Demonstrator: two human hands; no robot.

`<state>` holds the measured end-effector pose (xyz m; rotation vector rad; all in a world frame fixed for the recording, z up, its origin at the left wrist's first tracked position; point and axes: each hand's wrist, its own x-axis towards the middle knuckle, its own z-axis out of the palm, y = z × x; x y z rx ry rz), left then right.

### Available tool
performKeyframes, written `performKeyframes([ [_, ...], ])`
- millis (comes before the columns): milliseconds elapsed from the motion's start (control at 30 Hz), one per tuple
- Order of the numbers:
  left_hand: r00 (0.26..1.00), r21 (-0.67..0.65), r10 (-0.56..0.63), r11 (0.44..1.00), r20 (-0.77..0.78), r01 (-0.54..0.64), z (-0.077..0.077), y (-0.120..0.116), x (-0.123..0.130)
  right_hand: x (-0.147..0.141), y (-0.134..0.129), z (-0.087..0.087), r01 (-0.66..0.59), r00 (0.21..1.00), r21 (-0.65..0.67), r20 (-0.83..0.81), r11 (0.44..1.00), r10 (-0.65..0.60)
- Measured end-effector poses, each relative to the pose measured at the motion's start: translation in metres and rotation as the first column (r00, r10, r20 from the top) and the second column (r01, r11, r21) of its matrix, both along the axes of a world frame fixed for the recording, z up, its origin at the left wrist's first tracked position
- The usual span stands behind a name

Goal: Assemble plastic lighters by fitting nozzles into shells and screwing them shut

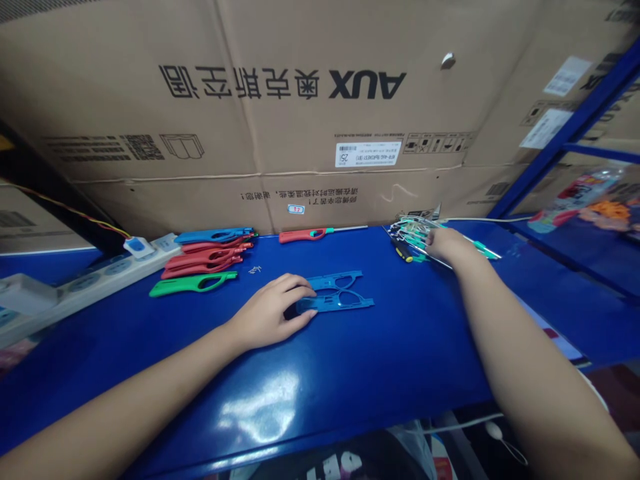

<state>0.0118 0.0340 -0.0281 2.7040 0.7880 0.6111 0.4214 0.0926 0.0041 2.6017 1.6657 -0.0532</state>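
Here on the blue worktop (380, 363), the left hand (275, 310) is leaning in, its thumb and fingers clasping the left end of the nearer blue handle half (326, 305); how firmly, I can't tell. Right beyond those fingertips, the farther blue handle half (326, 283) is lying alongside, both looped ends pointing away to the right.

Over to the right, the right hand (445, 243) is reaching into a pile of metal rods and green parts (415, 230)! Its fingers are bending down among the pieces, and whether they're pinching anything I can't tell: the tips are hiding. Just left of them, a yellow-and-black tool (401, 251) is poking out of the heap.

Between the two hands and farther back, a red lighter (300, 236) is lying with its metal tube pointing toward the right fingers. Beyond the left fingers, off to their left, small metal pieces (255, 270) are sitting in a little cluster. Farther left, a green handle (173, 285), red handles (200, 262) and a blue handle (203, 236) are lying grouped, with a power strip (103, 275) running beside them. Behind everything, a cardboard box (300, 150) is standing as the backdrop.
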Motion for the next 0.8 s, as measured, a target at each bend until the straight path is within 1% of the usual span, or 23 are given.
performKeyframes([
  [133, 1.000, 0.003, -0.004, 1.000, 0.008, 0.004, 0.000, 0.000, 0.000, -0.002, 0.000, 0.000, 0.012, 1.000, 0.035, -0.011, 0.999, -0.012],
  [333, 1.000, 0.004, 0.001, 1.000, -0.004, -0.001, 0.001, 0.000, 0.000, -0.011, -0.007, 0.010, 0.023, 0.999, 0.170, -0.038, 0.985, -0.016],
  [433, 1.000, -0.001, -0.002, 1.000, -0.003, 0.002, 0.000, 0.000, 0.000, -0.013, -0.009, 0.015, -0.006, 0.999, 0.246, -0.048, 0.969, 0.018],
  [533, 1.000, 0.004, 0.000, 1.000, 0.001, 0.000, 0.000, 0.000, 0.000, -0.017, -0.012, 0.021, -0.060, 0.996, 0.316, -0.048, 0.947, 0.079],
  [600, 1.000, 0.015, 0.002, 1.000, -0.013, -0.002, 0.003, 0.000, -0.002, -0.025, -0.015, 0.027, -0.134, 0.986, 0.390, -0.043, 0.911, 0.164],
  [667, 0.999, 0.027, 0.004, 1.000, -0.054, -0.002, 0.009, 0.000, -0.004, -0.038, -0.022, 0.033, -0.265, 0.944, 0.500, -0.038, 0.824, 0.327],
  [733, 0.993, 0.033, 0.003, 0.999, -0.118, 0.001, 0.016, 0.000, -0.006, -0.055, -0.031, 0.039, -0.378, 0.871, 0.533, -0.073, 0.757, 0.486],
  [767, 0.988, 0.032, 0.003, 0.999, -0.154, 0.002, 0.021, 0.000, -0.007, -0.065, -0.036, 0.041, -0.451, 0.816, 0.516, -0.093, 0.728, 0.571],
  [800, 0.982, 0.030, 0.002, 1.000, -0.187, 0.004, 0.025, -0.001, -0.009, -0.074, -0.041, 0.041, -0.538, 0.741, 0.482, -0.122, 0.692, 0.661],
])
